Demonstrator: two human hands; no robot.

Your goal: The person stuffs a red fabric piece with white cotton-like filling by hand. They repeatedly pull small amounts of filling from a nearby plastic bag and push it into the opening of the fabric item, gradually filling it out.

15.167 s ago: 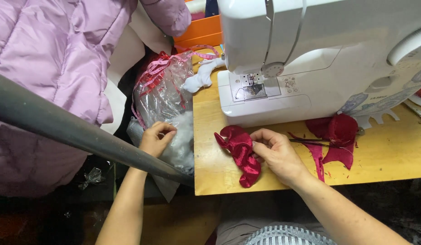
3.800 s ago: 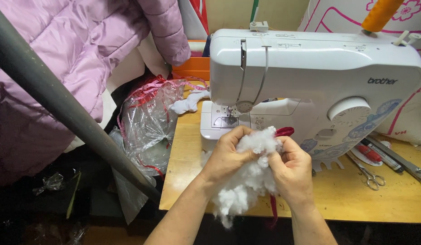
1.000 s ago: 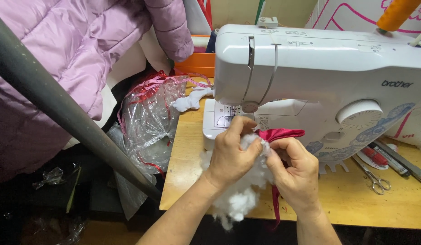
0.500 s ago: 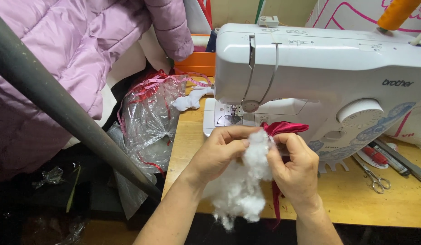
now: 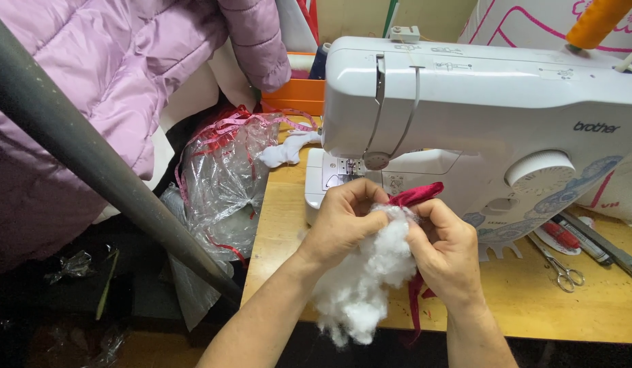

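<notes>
In front of the sewing machine: white stuffing (image 5: 370, 272) and red satin piece (image 5: 417, 196), held together above the worktop (image 5: 282, 225) edge.
Left grip: my left hand (image 5: 343, 221) is closed, pinching the stuffing's top.
Right grip: my right hand (image 5: 447, 253) is closed around the red satin piece, stuffing touching it.
Behind: white sewing machine (image 5: 479, 116).
Right: scissors (image 5: 560, 267) on the worktop.
Left: clear plastic bag (image 5: 224, 184), lilac padded jacket (image 5: 104, 82).

Left hand (image 5: 343, 221) regripped stuffing (image 5: 367, 279).
</notes>
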